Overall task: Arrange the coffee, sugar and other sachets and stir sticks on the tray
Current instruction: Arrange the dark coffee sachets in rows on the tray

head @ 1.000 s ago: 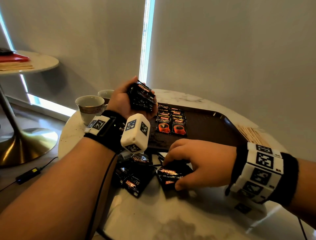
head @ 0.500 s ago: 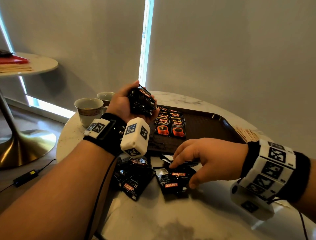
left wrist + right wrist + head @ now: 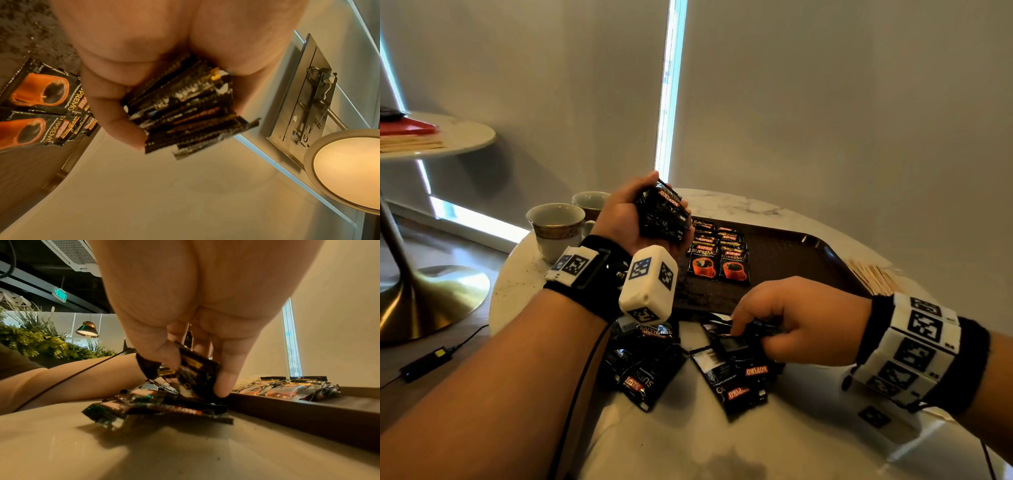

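Note:
My left hand (image 3: 633, 219) is raised over the brown tray's (image 3: 791, 260) left edge and grips a stack of black coffee sachets (image 3: 662, 216), seen edge-on in the left wrist view (image 3: 185, 110). Two rows of coffee sachets (image 3: 719, 257) lie on the tray. My right hand (image 3: 784, 318) is low over the pile of loose sachets (image 3: 736, 373) on the marble table and pinches one sachet (image 3: 195, 371) between thumb and fingers, tilted up off the pile. More loose sachets (image 3: 643, 370) lie under my left wrist. Wooden stir sticks (image 3: 873, 277) lie right of the tray.
Two cups (image 3: 558, 226) stand at the table's left rim behind my left wrist. A second round table (image 3: 448, 137) with a red item stands far left. A black cable (image 3: 578, 394) hangs from my left wrist. Bare marble (image 3: 688, 445) lies in front of the pile.
My right hand has gone from pressing flat on the pile to lifting slightly and pinching one sachet from it. My left hand keeps its stack almost still.

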`<move>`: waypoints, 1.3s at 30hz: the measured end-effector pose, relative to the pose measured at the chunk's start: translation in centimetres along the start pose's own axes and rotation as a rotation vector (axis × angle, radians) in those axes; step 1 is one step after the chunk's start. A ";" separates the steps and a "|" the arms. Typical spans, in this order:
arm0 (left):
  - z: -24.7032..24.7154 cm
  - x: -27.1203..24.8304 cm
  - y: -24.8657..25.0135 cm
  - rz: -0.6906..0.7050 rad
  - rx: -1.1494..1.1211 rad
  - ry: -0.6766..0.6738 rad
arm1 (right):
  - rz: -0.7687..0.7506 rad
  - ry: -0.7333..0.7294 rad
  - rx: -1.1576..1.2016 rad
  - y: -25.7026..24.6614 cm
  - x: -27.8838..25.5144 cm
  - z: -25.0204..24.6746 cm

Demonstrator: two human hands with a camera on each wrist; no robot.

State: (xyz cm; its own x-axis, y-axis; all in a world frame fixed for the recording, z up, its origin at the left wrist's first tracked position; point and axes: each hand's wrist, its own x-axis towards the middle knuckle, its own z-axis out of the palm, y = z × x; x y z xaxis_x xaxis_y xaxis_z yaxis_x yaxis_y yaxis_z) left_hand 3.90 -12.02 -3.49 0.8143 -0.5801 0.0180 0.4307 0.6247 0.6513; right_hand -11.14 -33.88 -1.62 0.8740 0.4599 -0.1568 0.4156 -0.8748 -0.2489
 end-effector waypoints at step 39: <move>2.0 -0.8 -2.0 -0.053 0.169 0.000 | 0.141 0.965 0.071 -0.7 2.7 -6.8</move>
State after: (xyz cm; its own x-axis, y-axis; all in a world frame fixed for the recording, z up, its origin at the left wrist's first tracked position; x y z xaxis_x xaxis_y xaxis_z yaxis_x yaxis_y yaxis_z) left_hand 1.65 -13.84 -3.28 0.7921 -0.6101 -0.0196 0.4016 0.4968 0.7693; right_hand -7.38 -33.08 4.60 0.7580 0.0015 0.6522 0.3025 -0.8867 -0.3495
